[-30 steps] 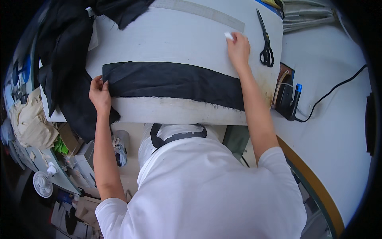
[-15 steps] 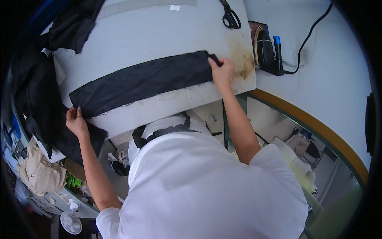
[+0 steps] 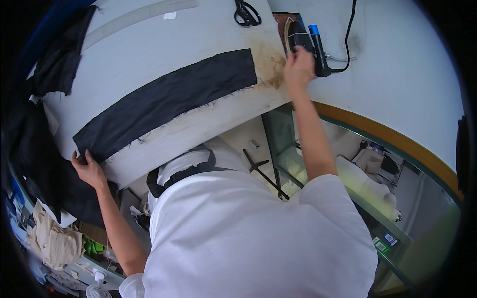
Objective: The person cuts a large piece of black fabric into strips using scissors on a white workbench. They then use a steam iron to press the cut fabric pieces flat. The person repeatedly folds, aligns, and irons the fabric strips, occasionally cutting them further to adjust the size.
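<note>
A long black fabric strip (image 3: 164, 102) lies on the pale board (image 3: 164, 54). My left hand (image 3: 89, 171) is at its left end, fingers apart, fingertips on the corner and board. My right hand (image 3: 299, 68) reaches up to the black iron (image 3: 305, 36), which rests on a brown stand at the board's right side. Its fingers overlap the iron and are slightly blurred; I cannot tell whether they grip it. A blue-topped black cylinder (image 3: 318, 49) stands upright beside the iron.
Black scissors (image 3: 247, 14), a small white piece (image 3: 170, 15) and a long translucent ruler (image 3: 134, 19) lie on the board. More black fabric (image 3: 35, 159) drapes over its left side. The iron's cord (image 3: 352, 25) crosses the white surface at right. Beige cloth (image 3: 54, 238) sits lower left.
My right hand set down the white piece, held the strip's right end, then let go and moved to the iron. The strip shifted and turned, and the view has shifted.
</note>
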`<state>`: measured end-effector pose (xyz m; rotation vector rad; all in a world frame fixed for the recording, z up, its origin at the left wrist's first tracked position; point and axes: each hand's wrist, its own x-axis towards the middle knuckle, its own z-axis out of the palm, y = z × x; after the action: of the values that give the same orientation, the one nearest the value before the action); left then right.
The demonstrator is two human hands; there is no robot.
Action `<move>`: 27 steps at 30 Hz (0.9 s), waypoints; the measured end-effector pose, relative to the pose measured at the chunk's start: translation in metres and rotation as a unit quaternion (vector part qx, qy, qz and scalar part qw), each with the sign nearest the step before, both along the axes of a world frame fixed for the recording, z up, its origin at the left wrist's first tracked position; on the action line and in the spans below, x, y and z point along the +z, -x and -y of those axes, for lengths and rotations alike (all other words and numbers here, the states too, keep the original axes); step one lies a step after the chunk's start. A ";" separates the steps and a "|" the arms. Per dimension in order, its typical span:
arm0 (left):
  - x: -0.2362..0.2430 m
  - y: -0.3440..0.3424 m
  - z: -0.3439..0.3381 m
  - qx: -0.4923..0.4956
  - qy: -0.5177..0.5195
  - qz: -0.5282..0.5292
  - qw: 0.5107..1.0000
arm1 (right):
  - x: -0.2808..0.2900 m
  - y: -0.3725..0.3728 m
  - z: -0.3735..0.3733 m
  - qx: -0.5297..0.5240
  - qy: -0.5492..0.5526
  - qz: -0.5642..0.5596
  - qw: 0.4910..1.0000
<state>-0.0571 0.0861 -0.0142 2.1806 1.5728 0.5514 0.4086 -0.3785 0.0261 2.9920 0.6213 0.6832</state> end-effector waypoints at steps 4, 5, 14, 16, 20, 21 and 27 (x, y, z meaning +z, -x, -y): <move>0.010 -0.014 0.015 -0.020 -0.122 -0.094 0.988 | 0.037 -0.077 0.044 -0.038 0.042 0.037 0.998; 0.010 -0.020 0.019 -0.085 -0.178 -0.110 0.974 | 0.031 -0.098 0.051 -0.083 0.019 -0.061 0.994; 0.027 -0.114 0.119 -0.260 -0.141 -0.066 0.953 | 0.116 -0.085 0.025 -0.084 -0.231 -0.515 0.821; 0.022 -0.127 0.128 -0.281 -0.121 -0.064 0.950 | 0.132 -0.057 0.004 -0.035 -0.220 -0.571 0.790; 0.020 -0.158 0.145 -0.323 -0.098 -0.081 0.938 | 0.117 0.011 -0.063 0.155 -0.094 -0.509 0.842; 0.018 -0.164 0.147 -0.327 -0.098 -0.089 0.936 | 0.103 0.021 -0.075 0.233 -0.074 -0.467 0.850; 0.009 -0.176 0.148 -0.309 -0.101 -0.141 0.935 | 0.090 0.062 -0.131 0.316 0.066 -0.434 0.841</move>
<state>0.1186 -0.0614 -0.0053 2.8277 0.8713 0.2098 0.3471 -0.2478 0.1164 2.7814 1.6168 -0.8097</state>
